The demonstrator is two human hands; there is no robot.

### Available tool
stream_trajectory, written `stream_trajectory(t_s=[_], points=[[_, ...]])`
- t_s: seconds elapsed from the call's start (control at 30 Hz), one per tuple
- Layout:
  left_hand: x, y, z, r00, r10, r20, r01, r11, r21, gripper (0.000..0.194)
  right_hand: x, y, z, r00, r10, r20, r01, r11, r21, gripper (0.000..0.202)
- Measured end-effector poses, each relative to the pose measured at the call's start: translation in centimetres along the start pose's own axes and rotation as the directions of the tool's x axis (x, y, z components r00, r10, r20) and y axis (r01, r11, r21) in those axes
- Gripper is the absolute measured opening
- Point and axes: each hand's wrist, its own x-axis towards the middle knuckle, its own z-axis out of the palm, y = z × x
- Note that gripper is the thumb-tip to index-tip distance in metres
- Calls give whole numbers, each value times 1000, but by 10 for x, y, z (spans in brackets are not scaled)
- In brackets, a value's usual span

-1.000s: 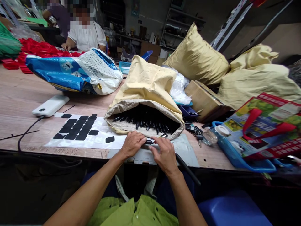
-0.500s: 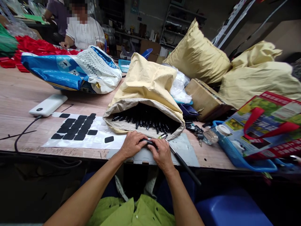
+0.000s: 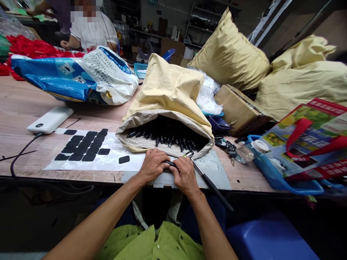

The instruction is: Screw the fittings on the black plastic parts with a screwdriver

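My left hand [image 3: 154, 165] and my right hand [image 3: 186, 174] are close together at the table's front edge, just before the open mouth of a cream cloth sack [image 3: 173, 88]. Between them runs a thin black rod [image 3: 171, 163], with the fingers of both hands closed on it. A hammer-like tool [image 3: 207, 182] with a silver shaft and a long black handle slants past my right hand, its handle sticking out over the edge. Whether my right hand touches it, I cannot tell. Inside the sack lie several black rod-shaped pieces [image 3: 170, 140]. Under my hands is a grey board [image 3: 217, 173].
Several black rounded patches [image 3: 81, 147] lie on a white sheet [image 3: 108, 164] to the left. Further left is a white power bank [image 3: 50, 120] with a cable. A blue-white bag [image 3: 78, 77], keys [image 3: 231, 153] and a blue basket [image 3: 292, 184] stand around. Another person [image 3: 92, 32] sits across.
The view has shifted slightly, so the table's things sit a little differently in it. Both hands keep nearly the same place and the same hold on the black rod.
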Motion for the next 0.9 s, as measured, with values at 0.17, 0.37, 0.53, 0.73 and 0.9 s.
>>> stream_trajectory(t_s=[0.17, 0.37, 0.53, 0.73, 0.9], points=[[-1, 0, -1, 1000, 6, 18, -6, 1000, -23, 13, -1, -3, -1, 1000, -9, -13, 10, 999, 46, 10], [-3, -5, -2, 1000, 19, 14, -18, 994, -104, 16, -2, -2, -4, 998, 54, -19, -50, 986, 157, 10], [-4, -4, -5, 1000, 19, 0, -18, 991, -136, 17, -3, -2, -7, 997, 63, -38, -52, 972, 231, 15], [-4, -4, -5, 1000, 23, 6, -22, 991, -130, 19, -4, -2, -7, 997, 59, -44, -48, 972, 228, 17], [-5, -6, -3, 999, 41, -25, -44, 990, -137, 18, -4, -1, -8, 998, 43, -38, -32, 969, 246, 17]])
